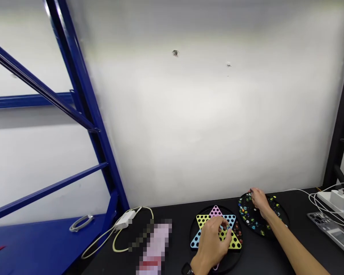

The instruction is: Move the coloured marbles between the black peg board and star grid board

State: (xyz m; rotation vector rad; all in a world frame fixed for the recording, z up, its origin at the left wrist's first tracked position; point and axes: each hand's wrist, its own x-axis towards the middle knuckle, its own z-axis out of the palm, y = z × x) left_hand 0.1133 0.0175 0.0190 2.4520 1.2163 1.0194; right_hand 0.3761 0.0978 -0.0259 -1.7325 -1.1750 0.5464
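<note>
Black tabletop (177, 217), far edge: star-shaped Chinese checkers board (235, 238) on round black base (193, 233); black marble tray (253, 217) just right. Left hand (210, 244) curled over board, fingers pinched, hold on anything unclear. Right hand (259, 202) down among marbles (248, 212), grasp unclear.

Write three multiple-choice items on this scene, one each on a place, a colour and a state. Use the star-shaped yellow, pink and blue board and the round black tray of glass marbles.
1. Where is the left hand?
A) Over the star-shaped yellow, pink and blue board
B) On the white power strip
C) On the blue steel shelf

2. What colour is the star's tip nearest the wall?
A) Green
B) Pink
C) Orange

3. How do the glass marbles lie on the round black tray?
A) Sealed in a bag
B) Stacked in a tube
C) Spread loose

Answers:
1. A: the hand covers the board's middle.
2. B: that tip shows pink.
3. C: they lie scattered across the tray, below the right hand.
</note>
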